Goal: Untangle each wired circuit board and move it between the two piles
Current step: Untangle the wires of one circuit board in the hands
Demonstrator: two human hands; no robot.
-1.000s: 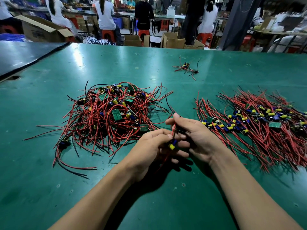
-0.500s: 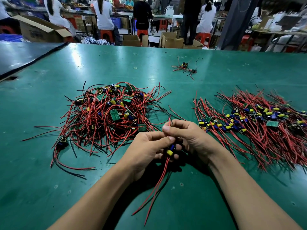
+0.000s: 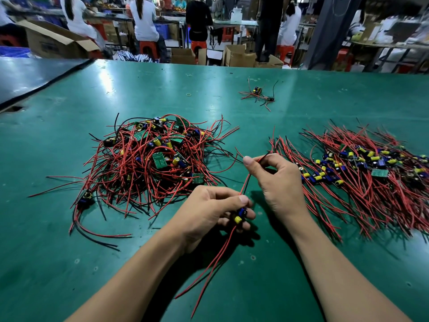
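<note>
Two hands straighten one wired circuit board [image 3: 240, 216], the left hand [image 3: 209, 210] gripping it just below the right hand [image 3: 281, 182], which pinches its leads [image 3: 246, 182]; next it likely goes onto the combed pile [image 3: 371, 173] right of both hands.

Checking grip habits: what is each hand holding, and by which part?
The left hand grips one wired circuit board at its body; the right hand pinches that board's upper wires near their ends.

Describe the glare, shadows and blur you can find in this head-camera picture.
Head view: white glare streaks on the green table; dark shadows lie beneath the left hand and right hand; the seated workers behind look soft and blurred.
</note>
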